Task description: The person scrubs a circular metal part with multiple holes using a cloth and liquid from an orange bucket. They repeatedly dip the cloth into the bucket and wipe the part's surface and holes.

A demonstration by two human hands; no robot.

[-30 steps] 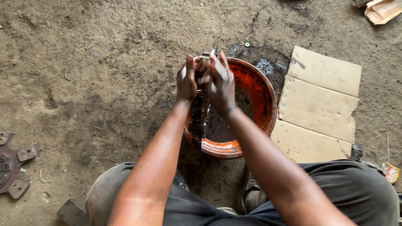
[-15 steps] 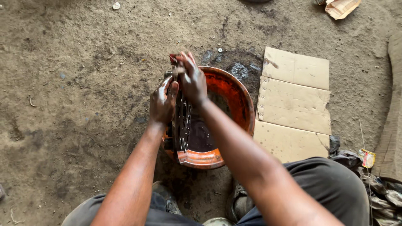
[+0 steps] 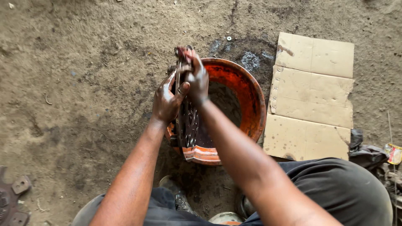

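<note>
Left hand point(image 3: 166, 101): clamped on the near face of a dark, perforated metal disc point(image 3: 187, 121), thumb hooked across its edge.
Right hand point(image 3: 196, 79): gripping the disc's upper rim from the other side.
Disc: standing on edge, upright, over the orange basin point(image 3: 251, 100).
Basin: on the dirt floor, flattened cardboard point(image 3: 312, 96) just beside it.

Bare dirt floor point(image 3: 83, 83) lies open left of the round orange plastic basin point(image 3: 251, 104); flattened brown cardboard sheets point(image 3: 312, 96) crowd its right
</note>
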